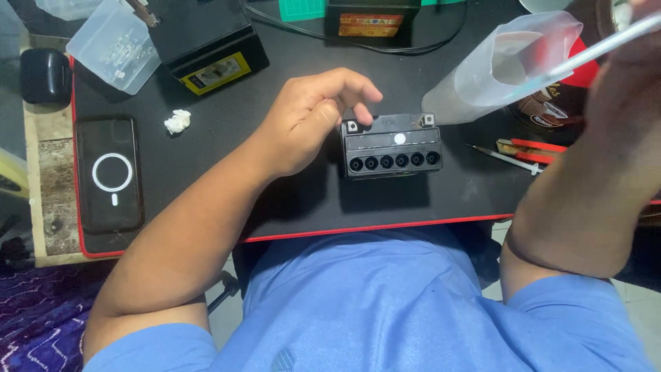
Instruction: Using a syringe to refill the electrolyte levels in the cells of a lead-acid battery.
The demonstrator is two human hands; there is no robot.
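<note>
on the black desk mat (206, 172), near its red front edge, a small black battery (391, 146) stands with a row of six round fill holes facing up. left hand (310, 120) rests against its left end, fingers loosely curled, fingertips touching the top. right hand (630, 76), raised at the right, grasps a translucent plastic container (506, 65) tilted above the battery's right corner. a phone (109, 176) lies far left.

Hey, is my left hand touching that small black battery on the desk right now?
Touching. The head view shows the left hand with fingertips resting on the small black battery's top edge.
</note>
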